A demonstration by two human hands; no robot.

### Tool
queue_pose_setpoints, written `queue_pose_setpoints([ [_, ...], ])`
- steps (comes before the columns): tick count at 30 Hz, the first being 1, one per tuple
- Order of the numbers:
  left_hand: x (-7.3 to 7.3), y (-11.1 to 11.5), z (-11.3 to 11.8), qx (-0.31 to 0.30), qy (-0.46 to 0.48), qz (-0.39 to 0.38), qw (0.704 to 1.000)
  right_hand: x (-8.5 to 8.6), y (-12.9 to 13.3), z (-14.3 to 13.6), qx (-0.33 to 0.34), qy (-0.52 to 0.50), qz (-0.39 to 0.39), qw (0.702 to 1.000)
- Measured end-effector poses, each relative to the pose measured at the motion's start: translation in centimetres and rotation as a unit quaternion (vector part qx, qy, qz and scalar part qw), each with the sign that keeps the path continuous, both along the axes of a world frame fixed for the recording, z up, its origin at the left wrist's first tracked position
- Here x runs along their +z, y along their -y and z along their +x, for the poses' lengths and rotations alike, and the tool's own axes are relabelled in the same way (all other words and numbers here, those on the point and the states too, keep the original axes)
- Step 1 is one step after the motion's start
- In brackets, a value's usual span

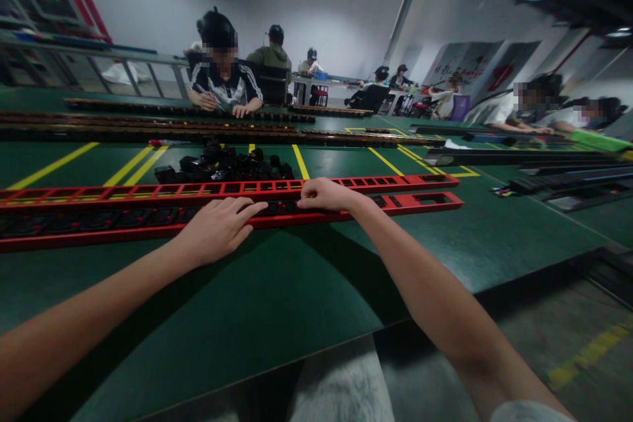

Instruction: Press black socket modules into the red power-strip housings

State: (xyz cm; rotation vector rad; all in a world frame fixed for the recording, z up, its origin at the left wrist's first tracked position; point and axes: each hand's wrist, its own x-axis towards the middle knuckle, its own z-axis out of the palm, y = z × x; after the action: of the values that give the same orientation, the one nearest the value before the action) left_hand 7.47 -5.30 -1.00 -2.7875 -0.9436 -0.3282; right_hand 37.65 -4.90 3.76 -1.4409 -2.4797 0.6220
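A long red rail (89, 239) lies across the green table in front of me, its openings filled with square black parts (161, 215). My left hand (215, 229) rests over this rail, fingers stretched out and the index finger reaching toward the black parts between my hands. On the same rail, farther right, my right hand (326, 195) is curled with fingertips pressed together at a black part (291, 206). Whether anything is inside that pinch is hidden. Just behind runs a second red rail (430, 180) with see-through openings. Loose black parts (222, 163) are heaped beyond it.
The green table (277, 297) has yellow tape lines (300, 161). Long dark rails (163, 126) stretch across its far side. A person (225, 82) sits opposite; others work at the right. Cable ends (502, 192) and dark rails (568, 179) lie right. The table's front edge is near me.
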Motion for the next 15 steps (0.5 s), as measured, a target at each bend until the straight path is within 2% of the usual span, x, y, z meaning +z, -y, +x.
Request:
queue_pose_setpoints([
  [15,0.13,0.08,0.03,0.004,0.005,-0.010,1.000,0.24,0.18,-0.09,-0.023,0.021,-0.017,0.999],
])
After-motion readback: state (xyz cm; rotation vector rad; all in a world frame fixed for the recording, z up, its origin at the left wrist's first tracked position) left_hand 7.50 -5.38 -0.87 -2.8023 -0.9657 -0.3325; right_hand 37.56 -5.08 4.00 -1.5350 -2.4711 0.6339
